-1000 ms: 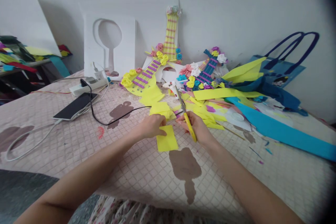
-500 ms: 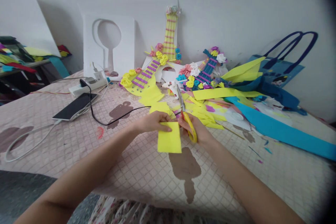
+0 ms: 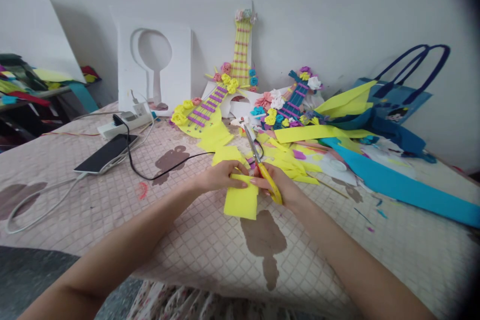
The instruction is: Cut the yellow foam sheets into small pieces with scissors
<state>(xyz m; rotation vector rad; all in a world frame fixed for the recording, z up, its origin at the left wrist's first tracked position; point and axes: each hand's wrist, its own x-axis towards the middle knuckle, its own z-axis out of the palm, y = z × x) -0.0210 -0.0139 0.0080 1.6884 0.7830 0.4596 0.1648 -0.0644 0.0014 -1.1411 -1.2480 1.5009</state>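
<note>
A yellow paper piece (image 3: 240,203) hangs from my left hand (image 3: 225,175), pinched at its top edge between thumb and fingers. In my right hand (image 3: 279,183) are yellow-handled scissors (image 3: 270,183), their blades pointing up and away to the left. Fingertips of my right hand also touch the upper right corner of the paper. Beyond my hands lie more yellow paper sheets (image 3: 227,154) and a white glue gun (image 3: 248,128), partly behind the scissor blades.
Flower-decorated guitar shapes (image 3: 208,106) stand at the back beside a white board (image 3: 180,67). At left are a phone (image 3: 106,152), a power strip (image 3: 125,124) and cables. Yellow scraps, a long blue strip (image 3: 397,182) and a blue bag (image 3: 403,102) are at right.
The scissors have tilted further left, and my right hand's fingers have come over onto the paper's upper right corner. My left hand still holds the paper.
</note>
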